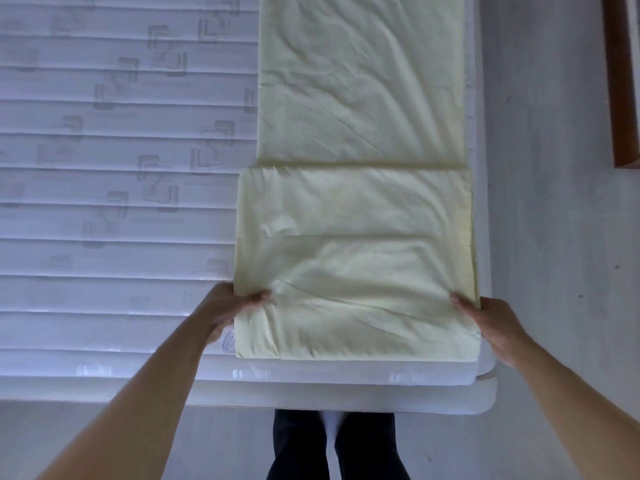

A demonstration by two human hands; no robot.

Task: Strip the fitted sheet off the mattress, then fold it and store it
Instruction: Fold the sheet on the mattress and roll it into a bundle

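Observation:
The pale yellow fitted sheet [356,209] lies as a long folded strip along the right side of the bare white quilted mattress [114,188]. Its near end is folded over into a thicker rectangular stack. My left hand [228,311] grips the stack's left edge, thumb on top and fingers under the cloth, beside a small white label. At the right edge my right hand [491,323] holds the stack the same way, with its thumb pressed onto the fabric.
The mattress's near edge and right corner [485,393] lie just in front of my legs. Grey floor [561,202] runs along the right side. A brown wooden piece of furniture [623,98] stands at the far right.

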